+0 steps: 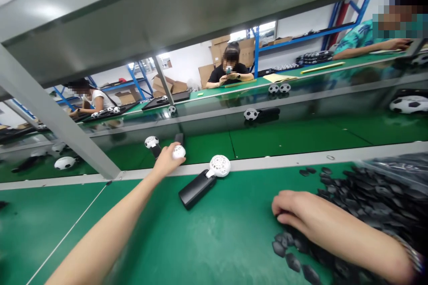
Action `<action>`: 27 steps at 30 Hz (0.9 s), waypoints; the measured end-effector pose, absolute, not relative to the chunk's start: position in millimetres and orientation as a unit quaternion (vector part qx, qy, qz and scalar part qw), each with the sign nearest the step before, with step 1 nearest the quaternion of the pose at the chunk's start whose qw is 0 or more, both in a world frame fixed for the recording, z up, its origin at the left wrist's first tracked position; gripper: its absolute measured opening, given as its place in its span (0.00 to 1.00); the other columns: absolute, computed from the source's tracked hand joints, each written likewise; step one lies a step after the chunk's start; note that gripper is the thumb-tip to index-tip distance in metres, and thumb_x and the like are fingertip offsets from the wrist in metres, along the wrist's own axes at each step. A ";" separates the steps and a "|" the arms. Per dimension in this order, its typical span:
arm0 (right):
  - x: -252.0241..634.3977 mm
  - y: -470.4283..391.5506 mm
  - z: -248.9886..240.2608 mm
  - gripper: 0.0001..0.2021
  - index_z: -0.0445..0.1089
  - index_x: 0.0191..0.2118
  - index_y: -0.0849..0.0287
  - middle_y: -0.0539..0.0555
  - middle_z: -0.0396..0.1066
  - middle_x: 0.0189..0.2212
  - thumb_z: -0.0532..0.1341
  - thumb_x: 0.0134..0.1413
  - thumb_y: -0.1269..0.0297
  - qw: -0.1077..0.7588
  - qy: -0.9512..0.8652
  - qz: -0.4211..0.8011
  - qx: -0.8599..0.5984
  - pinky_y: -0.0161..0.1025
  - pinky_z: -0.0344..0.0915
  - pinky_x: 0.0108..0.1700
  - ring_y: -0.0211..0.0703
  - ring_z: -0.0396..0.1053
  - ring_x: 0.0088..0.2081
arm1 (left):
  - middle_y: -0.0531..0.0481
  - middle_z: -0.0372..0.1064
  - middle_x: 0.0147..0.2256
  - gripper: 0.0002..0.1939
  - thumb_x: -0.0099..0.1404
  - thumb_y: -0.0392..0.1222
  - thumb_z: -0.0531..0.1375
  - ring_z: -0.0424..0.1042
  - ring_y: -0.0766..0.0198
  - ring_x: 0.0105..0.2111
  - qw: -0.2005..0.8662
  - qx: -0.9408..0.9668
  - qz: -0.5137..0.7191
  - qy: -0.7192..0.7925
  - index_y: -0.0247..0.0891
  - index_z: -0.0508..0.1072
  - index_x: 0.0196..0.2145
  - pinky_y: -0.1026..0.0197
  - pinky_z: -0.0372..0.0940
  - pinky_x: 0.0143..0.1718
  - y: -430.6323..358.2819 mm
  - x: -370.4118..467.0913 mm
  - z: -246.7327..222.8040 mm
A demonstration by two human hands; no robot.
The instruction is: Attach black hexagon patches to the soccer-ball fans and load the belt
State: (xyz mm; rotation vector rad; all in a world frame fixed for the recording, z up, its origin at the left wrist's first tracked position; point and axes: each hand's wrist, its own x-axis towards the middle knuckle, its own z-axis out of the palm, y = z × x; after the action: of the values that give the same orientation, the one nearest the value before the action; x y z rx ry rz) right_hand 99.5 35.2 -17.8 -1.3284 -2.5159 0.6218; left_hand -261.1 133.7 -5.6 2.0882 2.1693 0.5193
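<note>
My left hand stretches over the metal rail to the sunken green strip, its fingers closed around the white ball-shaped head of a handheld fan with a black handle. Close by on its left is another white-headed fan. On the green table, between my hands, lies a fan with a white perforated head and a black handle. My right hand rests at the near edge of a heap of small black flat pieces, fingers curled down; whatever is in them is hidden.
A metal rail separates the table from the strip, where black-and-white football-patterned fans lie. A slanted post and an overhead shelf frame the view. A clear plastic bag lies behind the heap. Several people sit at the far bench.
</note>
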 end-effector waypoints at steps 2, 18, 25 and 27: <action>101.7 40.6 -20.5 0.10 0.69 0.38 0.52 0.52 0.71 0.36 0.52 0.53 0.67 0.159 -0.852 0.213 -0.451 0.40 0.64 0.37 0.47 0.69 0.36 | 0.47 0.62 0.41 0.28 0.54 0.44 0.57 0.66 0.54 0.43 0.044 0.698 0.156 0.698 0.43 0.59 0.53 0.56 0.60 0.47 98.4 -267.4 1.3; 88.5 42.6 -2.9 0.09 0.66 0.32 0.55 0.49 0.69 0.31 0.53 0.56 0.58 0.257 -0.780 0.328 -0.467 0.37 0.62 0.35 0.43 0.66 0.34 | 0.43 0.51 0.58 0.37 0.53 0.56 0.59 0.50 0.47 0.58 -0.021 0.750 0.144 0.645 0.43 0.53 0.58 0.46 0.51 0.56 17.5 -233.1 15.3; 83.9 35.2 -3.6 0.09 0.66 0.31 0.55 0.49 0.67 0.30 0.52 0.57 0.59 0.284 -0.789 0.301 -0.453 0.37 0.61 0.35 0.42 0.65 0.32 | 0.42 0.58 0.55 0.42 0.50 0.39 0.60 0.61 0.51 0.53 0.193 0.803 0.115 0.552 0.39 0.48 0.61 0.55 0.59 0.52 84.1 -165.4 3.6; 80.1 32.6 -4.0 0.08 0.67 0.31 0.55 0.51 0.66 0.33 0.54 0.56 0.61 0.301 -0.793 0.302 -0.436 0.38 0.62 0.37 0.42 0.65 0.35 | 0.47 0.58 0.54 0.42 0.48 0.35 0.60 0.62 0.53 0.52 0.214 0.823 0.103 0.516 0.45 0.50 0.60 0.56 0.59 0.52 74.7 -159.4 1.0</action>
State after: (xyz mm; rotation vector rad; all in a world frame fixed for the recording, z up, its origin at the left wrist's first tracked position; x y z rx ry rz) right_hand 80.1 32.6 -4.0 -1.1569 -2.1031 0.8016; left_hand -159.4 74.7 1.0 2.2832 1.4330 0.2859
